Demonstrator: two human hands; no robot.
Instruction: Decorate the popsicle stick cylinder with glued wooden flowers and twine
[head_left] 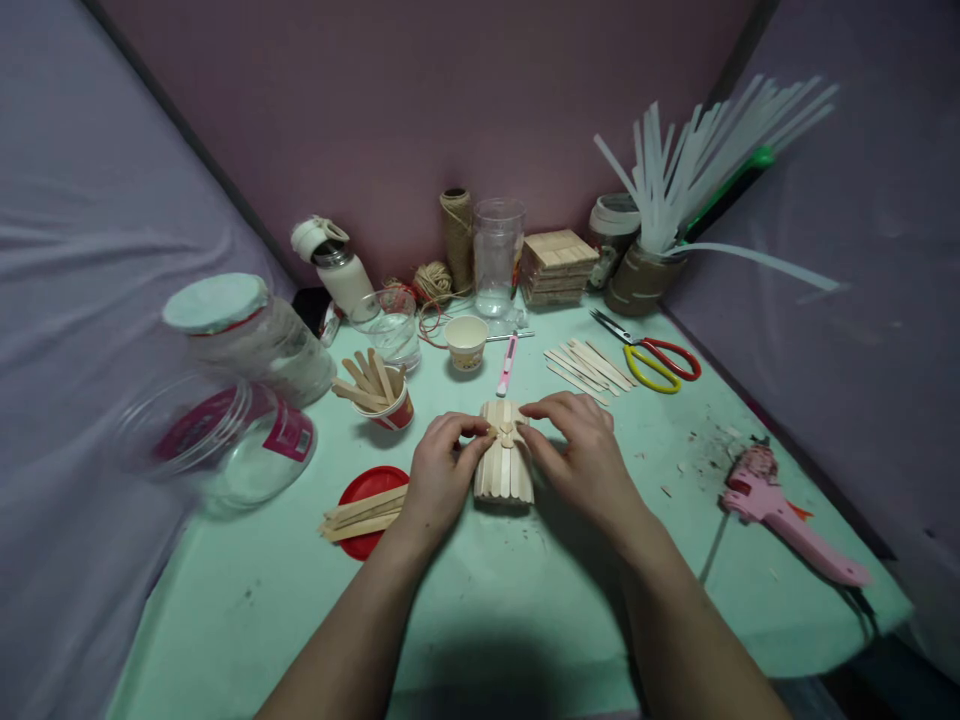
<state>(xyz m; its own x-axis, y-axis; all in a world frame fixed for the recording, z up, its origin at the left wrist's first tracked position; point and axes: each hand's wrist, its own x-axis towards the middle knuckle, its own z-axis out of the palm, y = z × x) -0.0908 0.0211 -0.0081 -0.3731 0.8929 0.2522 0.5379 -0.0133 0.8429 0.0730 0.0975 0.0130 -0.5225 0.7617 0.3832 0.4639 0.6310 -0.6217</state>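
A small round holder made of wooden craft sticks stands upright in the middle of the pale green table. My left hand grips its left side, thumb and forefinger pinched at a twine tie near the top. On the other side my right hand holds the holder, fingers curled over the top edge and meeting the same tie. Both hands are closed on the stick holder.
A red lid with loose sticks and a paper cup of sticks lie left. Glass jars, a flask, twine spools, a stick stack, loose sticks, scissors and a pink glue gun ring the table.
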